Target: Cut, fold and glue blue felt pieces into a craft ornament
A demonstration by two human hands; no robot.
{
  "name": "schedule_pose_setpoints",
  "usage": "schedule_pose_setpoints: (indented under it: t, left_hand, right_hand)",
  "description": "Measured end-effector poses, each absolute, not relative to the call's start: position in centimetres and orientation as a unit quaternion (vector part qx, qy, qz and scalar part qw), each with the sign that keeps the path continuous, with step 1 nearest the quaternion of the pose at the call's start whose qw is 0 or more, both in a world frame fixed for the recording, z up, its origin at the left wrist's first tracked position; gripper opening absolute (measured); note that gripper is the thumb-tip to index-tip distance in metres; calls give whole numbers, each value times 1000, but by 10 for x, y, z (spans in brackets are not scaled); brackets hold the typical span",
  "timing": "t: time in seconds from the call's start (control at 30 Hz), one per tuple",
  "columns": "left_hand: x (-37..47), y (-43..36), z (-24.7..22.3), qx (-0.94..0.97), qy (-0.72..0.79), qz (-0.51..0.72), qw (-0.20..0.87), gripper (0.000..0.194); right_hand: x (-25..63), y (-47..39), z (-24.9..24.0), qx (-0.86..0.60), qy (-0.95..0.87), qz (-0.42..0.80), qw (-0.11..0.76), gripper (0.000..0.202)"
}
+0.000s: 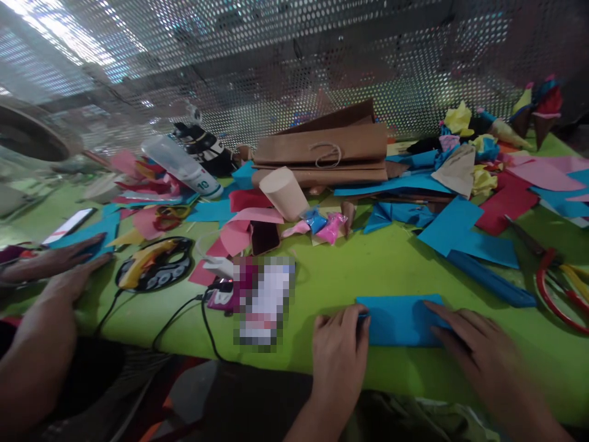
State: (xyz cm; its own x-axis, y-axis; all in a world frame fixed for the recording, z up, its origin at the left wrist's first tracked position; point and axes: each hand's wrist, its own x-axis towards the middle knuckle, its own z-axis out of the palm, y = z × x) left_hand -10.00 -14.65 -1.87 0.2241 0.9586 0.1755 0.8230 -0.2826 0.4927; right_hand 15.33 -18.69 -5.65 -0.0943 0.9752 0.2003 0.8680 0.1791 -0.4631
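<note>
Blue paper is lying rectangular near the tabletop front edge, shaping seemingly unfinished, left hand pinching it, right hand grip unclear.

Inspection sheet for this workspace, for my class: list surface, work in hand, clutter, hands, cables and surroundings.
Surface: green tabletop, partly covered.
Work in hand: blue paper rectangle, flat near the front edge.
Clutter: coloured paper, brown paper bundle, bottle, blurred-out phone; red-handled scissors at far right.
Hands: left hand and right hand at opposite ends of the rectangle; another person's hands at far left.
Cables: black cables reach the front edge.
Surroundings: perforated screen behind; spills, nothing seen.
</note>
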Motion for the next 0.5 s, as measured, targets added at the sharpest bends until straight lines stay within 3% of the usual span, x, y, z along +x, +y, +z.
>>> schedule_pose_setpoints:
  t: [0.4,0.5]
  left_hand:
    - [-97,-144,-17,786,583,171,114,10]
    - [-97,-143,-17,806,575,128,54,16]
  right_hand:
    - [147,-187,-50,-627,-742,50,231,41]
    - [145,-185,-49,-640,-741,21,202,40]
